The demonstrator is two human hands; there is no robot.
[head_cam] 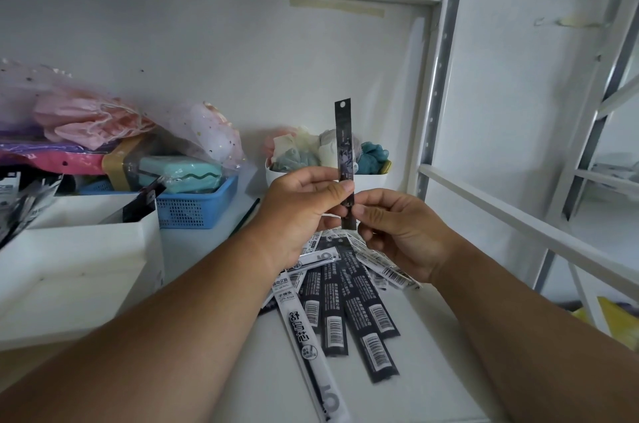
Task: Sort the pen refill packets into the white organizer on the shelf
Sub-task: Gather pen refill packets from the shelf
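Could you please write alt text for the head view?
Both hands, left hand and right hand, pinch a black pen refill packet upright above a pile of refill packets on a shelf; the white organizer stands at left.

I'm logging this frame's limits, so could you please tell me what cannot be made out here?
Head view only:
- Packet print: too small and blurred; its lower part is hidden by the left hand and right hand.
- Organizer: cut off by the left edge, so its compartments are unclear.
- Pile: upper packets are hidden under both hands, so no count.
- White tub: partly hidden behind the hands.
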